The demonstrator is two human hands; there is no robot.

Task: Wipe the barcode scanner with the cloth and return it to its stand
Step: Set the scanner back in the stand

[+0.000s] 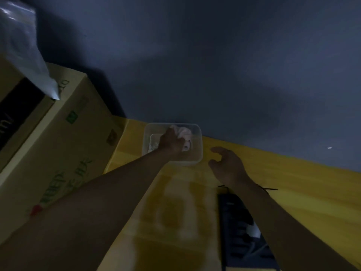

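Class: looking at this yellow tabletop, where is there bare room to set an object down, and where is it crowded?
Bare: the strip right of the right hand along the wall, and the middle between the forearms. Crowded: the cardboard box at left, the clear container where the left hand grips the cloth, and the dark device.

The yellow wooden table (273, 184) shows a faint grain and a smooth, slightly glossy top with dull reflections. The clear rectangular plastic container (197, 151) looks thin and translucent, with a soft sheen. In it lies the crumpled pale pink cloth (185, 132), matt and soft. The brown cardboard box (64, 145) is matt paperboard with printed marks. The silvery plastic bag (21, 51) is shiny and creased.
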